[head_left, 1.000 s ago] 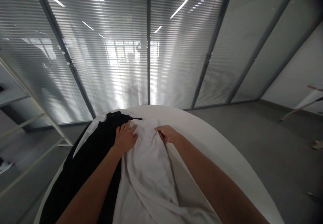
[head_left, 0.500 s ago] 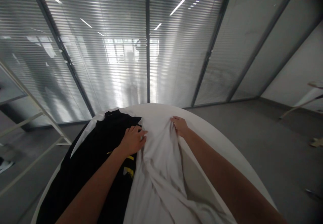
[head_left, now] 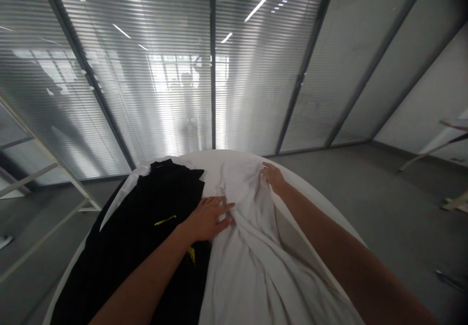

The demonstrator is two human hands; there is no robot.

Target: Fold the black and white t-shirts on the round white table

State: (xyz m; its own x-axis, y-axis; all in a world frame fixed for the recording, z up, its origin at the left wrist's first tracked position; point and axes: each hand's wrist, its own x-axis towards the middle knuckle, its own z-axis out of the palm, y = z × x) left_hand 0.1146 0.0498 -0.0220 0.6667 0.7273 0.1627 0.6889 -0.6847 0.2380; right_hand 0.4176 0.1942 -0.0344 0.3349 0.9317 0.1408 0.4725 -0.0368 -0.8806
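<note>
Head view shows 2 hands on a white garment (head_left: 252, 266) spread on the round white table (head_left: 321, 203). Left hand (head_left: 208, 217) lies flat, fingers apart, beside the black garment (head_left: 146, 227). Right hand (head_left: 273, 177) pinches the white garment's far edge

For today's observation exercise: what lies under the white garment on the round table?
Under the white garment lie the white table and, on its left edge, part of the black garment. The left hand presses where they overlap. Anything else beneath is covered.
</note>
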